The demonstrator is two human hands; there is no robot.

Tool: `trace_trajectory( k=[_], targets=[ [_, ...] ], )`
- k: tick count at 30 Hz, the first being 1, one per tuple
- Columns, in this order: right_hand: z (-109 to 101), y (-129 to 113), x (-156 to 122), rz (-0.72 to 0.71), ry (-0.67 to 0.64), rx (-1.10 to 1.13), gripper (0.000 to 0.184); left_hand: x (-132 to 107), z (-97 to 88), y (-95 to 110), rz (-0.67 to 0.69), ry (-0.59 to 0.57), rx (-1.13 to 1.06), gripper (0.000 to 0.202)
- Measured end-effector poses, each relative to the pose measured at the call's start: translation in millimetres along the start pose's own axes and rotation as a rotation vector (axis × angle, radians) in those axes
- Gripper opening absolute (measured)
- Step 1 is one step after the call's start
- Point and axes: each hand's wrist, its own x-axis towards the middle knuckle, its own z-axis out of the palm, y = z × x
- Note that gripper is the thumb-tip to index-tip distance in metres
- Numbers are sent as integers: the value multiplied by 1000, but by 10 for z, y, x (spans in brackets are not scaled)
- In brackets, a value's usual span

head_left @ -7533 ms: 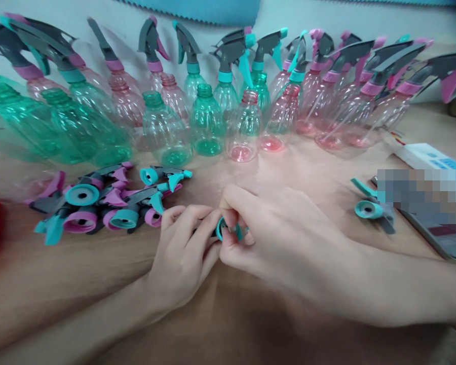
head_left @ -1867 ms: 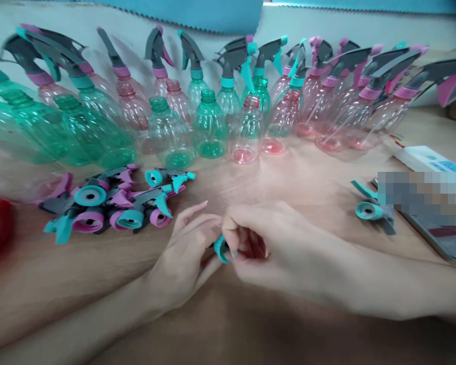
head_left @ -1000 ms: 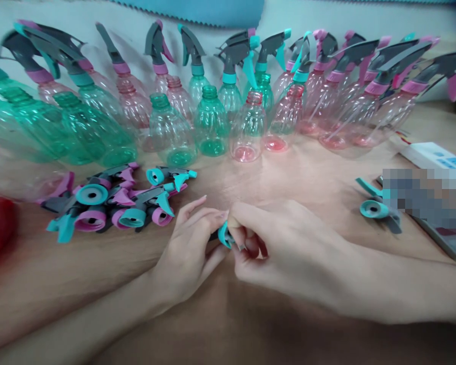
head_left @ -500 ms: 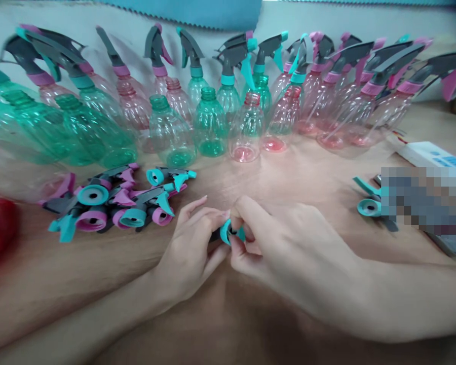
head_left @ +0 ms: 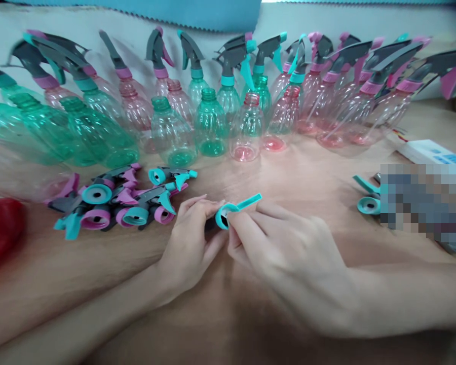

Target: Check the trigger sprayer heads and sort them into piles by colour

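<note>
My left hand [head_left: 188,238] is closed around a trigger spray head [head_left: 221,215] with a turquoise collar and a dark body mostly hidden by the fingers. The collar's open end faces me, and its turquoise trigger [head_left: 250,202] sticks out to the upper right. At the collar's opening, the thumb and finger of my right hand [head_left: 289,248] are pinched together, their tips at the rim. Whatever they grip is too small or too hidden to make out. To the left lies a pile of loose spray heads [head_left: 96,219] with pink and turquoise collars.
Open green bottles [head_left: 210,124] and clear-pink bottles [head_left: 247,126] stand in a row behind my hands. Bottles with spray heads fitted [head_left: 228,81] line the wall. On the right are another spray head [head_left: 368,205], a blurred-out object and a white box [head_left: 427,152]. Something red [head_left: 2,228] lies left.
My right fingers have shifted from around the collar to its lower right opening. The spray head has turned or tilted, and its trigger now shows at the upper right.
</note>
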Motion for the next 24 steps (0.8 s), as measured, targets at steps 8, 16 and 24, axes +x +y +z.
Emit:
trace_trajectory(
  k=[8, 16, 24],
  targets=[
    [-4, 134, 58, 20, -7, -8, 20, 20, -19, 29, -160, 8, -82, 13],
    [-196, 385, 237, 218, -331, 510, 21, -2, -25, 14, -268, -9, -230, 17],
    [-76, 503, 262, 171, -426, 588, 26, -19, -32, 22, -273, -47, -314, 16]
  ],
)
